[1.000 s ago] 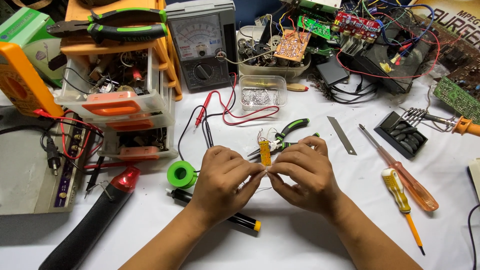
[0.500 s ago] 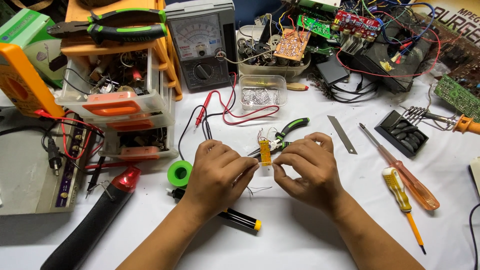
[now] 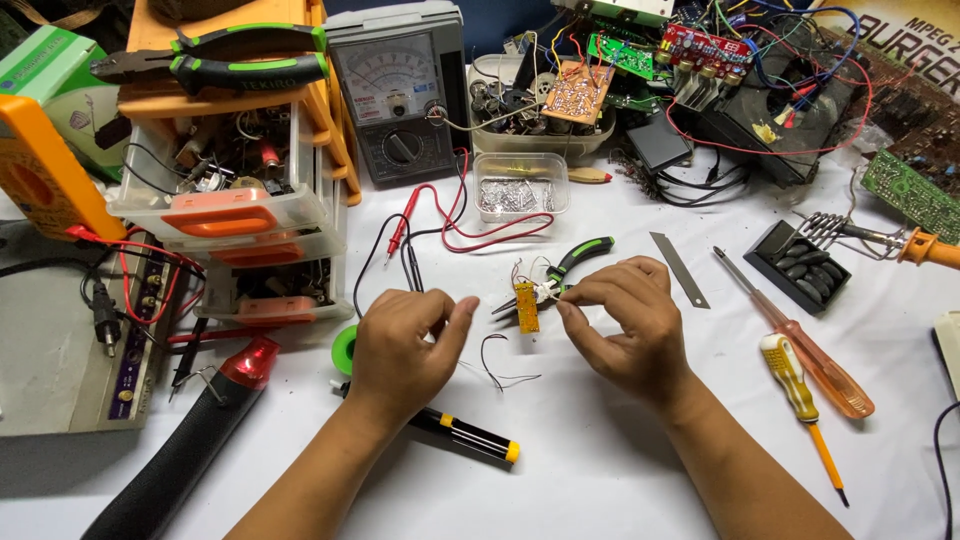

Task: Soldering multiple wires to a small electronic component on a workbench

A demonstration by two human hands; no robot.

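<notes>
My right hand point(image 3: 627, 322) pinches a small yellow circuit board point(image 3: 526, 306) by its thin wires, holding it upright just above the white table. My left hand point(image 3: 405, 345) rests a little to the left of the board with its fingers curled and the thumb out; it holds nothing that I can see. A loose thin black wire point(image 3: 495, 365) lies on the table between the two hands. Green-handled pliers point(image 3: 566, 265) lie just behind the board. A black and yellow pen-shaped tool point(image 3: 468, 436) lies under my left wrist.
An analog multimeter point(image 3: 400, 95) with red and black probes point(image 3: 400, 235) stands behind. A drawer unit point(image 3: 235, 210) sits at left, a clear box of parts point(image 3: 519, 185) in the middle. Two screwdrivers point(image 3: 800, 345), a blade point(image 3: 679, 268), a soldering iron point(image 3: 925, 247) lie right. A green solder spool point(image 3: 345, 350) sits by my left hand.
My left hand has let go of the yellow board and drawn back to the left. My right hand keeps the board, and the loose black wire now shows between the hands.
</notes>
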